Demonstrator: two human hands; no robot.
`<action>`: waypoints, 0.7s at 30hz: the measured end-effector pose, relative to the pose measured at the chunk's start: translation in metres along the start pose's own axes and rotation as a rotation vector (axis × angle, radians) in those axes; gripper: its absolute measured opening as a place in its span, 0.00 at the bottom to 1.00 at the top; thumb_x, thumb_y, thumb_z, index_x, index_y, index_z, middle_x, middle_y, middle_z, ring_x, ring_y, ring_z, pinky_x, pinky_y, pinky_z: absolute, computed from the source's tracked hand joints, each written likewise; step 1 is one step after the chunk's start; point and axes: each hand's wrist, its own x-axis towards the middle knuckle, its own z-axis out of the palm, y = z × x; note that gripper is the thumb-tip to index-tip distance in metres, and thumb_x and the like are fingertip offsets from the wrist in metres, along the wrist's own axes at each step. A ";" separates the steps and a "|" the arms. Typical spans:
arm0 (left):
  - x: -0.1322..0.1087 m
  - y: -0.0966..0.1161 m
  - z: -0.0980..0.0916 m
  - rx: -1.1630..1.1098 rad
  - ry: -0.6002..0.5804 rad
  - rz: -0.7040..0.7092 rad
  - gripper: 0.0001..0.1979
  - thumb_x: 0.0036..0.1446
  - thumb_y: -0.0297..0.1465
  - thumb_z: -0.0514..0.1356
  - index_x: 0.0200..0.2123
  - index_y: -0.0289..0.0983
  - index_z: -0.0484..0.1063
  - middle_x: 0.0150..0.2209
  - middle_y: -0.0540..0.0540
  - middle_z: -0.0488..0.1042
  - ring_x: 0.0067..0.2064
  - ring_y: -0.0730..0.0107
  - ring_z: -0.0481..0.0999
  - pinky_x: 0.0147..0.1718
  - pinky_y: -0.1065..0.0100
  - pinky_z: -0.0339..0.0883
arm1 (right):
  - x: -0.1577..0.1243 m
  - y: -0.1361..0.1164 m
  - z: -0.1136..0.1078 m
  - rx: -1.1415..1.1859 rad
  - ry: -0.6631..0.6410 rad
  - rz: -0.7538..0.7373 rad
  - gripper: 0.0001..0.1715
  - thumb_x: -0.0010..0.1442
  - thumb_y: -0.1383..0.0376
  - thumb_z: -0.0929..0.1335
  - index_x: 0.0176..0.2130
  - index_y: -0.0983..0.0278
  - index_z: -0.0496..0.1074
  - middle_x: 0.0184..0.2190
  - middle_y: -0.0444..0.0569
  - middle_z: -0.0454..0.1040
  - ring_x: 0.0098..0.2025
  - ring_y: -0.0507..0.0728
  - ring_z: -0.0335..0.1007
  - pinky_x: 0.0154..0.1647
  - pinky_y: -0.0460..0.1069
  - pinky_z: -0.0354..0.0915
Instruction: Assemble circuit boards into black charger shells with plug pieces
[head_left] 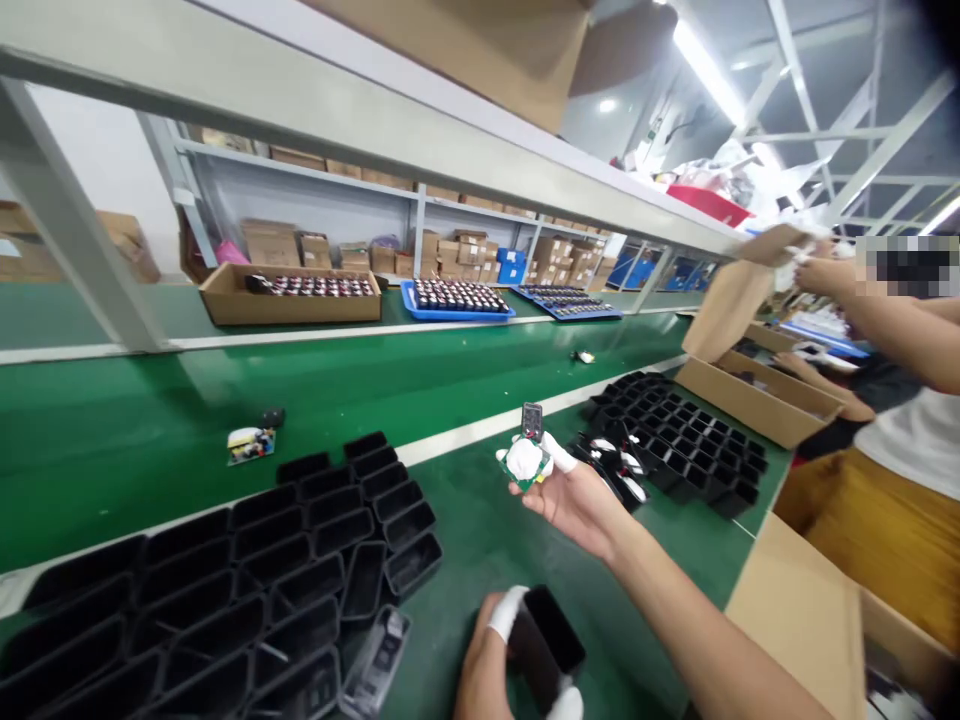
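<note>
My right hand point(566, 492), with white finger cots on thumb and fingertips, is stretched out over the green belt and pinches a small green circuit board point(527, 455) with a dark component standing up from it. My left hand point(495, 660), low at the frame's bottom edge, grips a black rectangular plastic housing point(546, 645), also with white cots on the fingers. A black moulded tray point(225, 590) with many empty pockets lies to the left of both hands.
A second black tray point(679, 440) lies right of my right hand, holding a few parts. A loose circuit board point(250, 444) rests on the green conveyor point(375, 385). Cardboard boxes point(754, 395) and a co-worker's arms point(892, 320) are at the right. Trays of parts line the far side.
</note>
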 end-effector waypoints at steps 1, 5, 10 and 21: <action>-0.002 -0.004 0.003 -0.004 0.008 0.013 0.32 0.39 0.40 0.71 0.50 0.40 0.74 0.54 0.41 0.75 0.53 0.48 0.77 0.51 0.61 0.74 | -0.013 0.000 -0.007 0.039 0.020 0.012 0.19 0.58 0.53 0.75 0.41 0.64 0.74 0.36 0.47 0.81 0.32 0.54 0.81 0.32 0.45 0.77; -0.010 -0.012 0.009 -0.012 0.065 0.108 0.33 0.45 0.39 0.66 0.56 0.37 0.68 0.60 0.37 0.68 0.56 0.51 0.75 0.57 0.59 0.69 | -0.054 0.001 -0.029 0.161 0.083 0.040 0.20 0.55 0.57 0.78 0.41 0.66 0.76 0.37 0.49 0.82 0.37 0.60 0.82 0.43 0.52 0.79; -0.016 -0.003 0.009 -0.058 0.107 0.122 0.32 0.51 0.38 0.65 0.59 0.38 0.66 0.60 0.39 0.68 0.56 0.55 0.75 0.55 0.62 0.70 | -0.085 0.006 -0.051 0.292 0.079 0.008 0.19 0.49 0.65 0.81 0.40 0.67 0.78 0.40 0.49 0.82 0.45 0.62 0.82 0.52 0.53 0.77; -0.030 0.031 0.012 -0.035 0.045 0.243 0.27 0.56 0.31 0.61 0.60 0.41 0.64 0.64 0.41 0.62 0.58 0.56 0.73 0.59 0.61 0.66 | -0.114 0.033 -0.039 0.488 -0.046 -0.055 0.22 0.53 0.47 0.77 0.41 0.59 0.81 0.36 0.44 0.84 0.38 0.52 0.82 0.44 0.44 0.77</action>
